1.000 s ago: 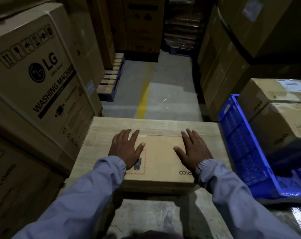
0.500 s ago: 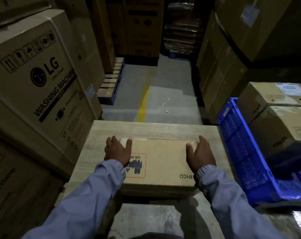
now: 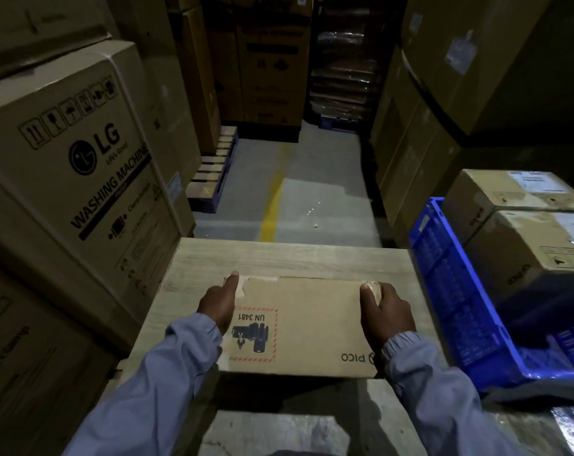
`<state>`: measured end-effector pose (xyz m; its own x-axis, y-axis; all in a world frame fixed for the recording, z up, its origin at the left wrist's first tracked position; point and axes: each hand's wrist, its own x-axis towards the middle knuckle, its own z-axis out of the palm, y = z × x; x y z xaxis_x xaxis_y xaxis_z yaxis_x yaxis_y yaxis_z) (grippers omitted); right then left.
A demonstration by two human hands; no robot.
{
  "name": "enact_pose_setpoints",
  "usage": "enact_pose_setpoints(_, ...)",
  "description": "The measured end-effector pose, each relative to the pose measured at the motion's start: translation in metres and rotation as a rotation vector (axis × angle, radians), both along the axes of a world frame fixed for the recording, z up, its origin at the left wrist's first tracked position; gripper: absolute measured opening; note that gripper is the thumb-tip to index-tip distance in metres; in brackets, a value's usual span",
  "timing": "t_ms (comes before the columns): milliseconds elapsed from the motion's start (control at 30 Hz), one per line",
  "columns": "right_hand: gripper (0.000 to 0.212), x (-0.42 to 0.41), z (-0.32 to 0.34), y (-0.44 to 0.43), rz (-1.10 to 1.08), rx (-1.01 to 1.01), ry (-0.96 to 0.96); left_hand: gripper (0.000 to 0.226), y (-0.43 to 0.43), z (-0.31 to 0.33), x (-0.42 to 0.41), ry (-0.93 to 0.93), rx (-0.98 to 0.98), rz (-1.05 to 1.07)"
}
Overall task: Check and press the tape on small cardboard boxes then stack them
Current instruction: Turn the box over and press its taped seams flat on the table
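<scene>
Both grips, left hand (image 3: 218,306) and right hand (image 3: 386,311), clamp the far corners of the PICO box (image 3: 312,317). A pull toward the near tabletop (image 3: 279,258) edge could drop it.

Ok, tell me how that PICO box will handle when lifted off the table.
The box is flat and wide on the table, so probably won't tip or roll. Cardboard looks stiff, likely holds shape. UN 3481 label hints at batteries: perhaps dense, handle gently.

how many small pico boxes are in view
3: one box on the table, plus a far box and a near box at the blue crate on the right. The crate may hide more.
</scene>
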<state>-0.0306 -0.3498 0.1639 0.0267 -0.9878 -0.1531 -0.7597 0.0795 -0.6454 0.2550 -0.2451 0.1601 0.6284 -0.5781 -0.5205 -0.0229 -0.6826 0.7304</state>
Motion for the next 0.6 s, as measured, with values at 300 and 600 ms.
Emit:
enact_pose_setpoints(300,0.029,-0.010,0.011,0.018,-0.143,-0.031,-0.342,0.020,0.016,0.013,-0.007,-0.383,-0.021,-0.281)
enact_pose_setpoints(600,0.023,-0.040,-0.026,0.053,-0.119,0.029,-0.330,0.011,0.055,-0.022,-0.015,-0.184,0.009,-0.165)
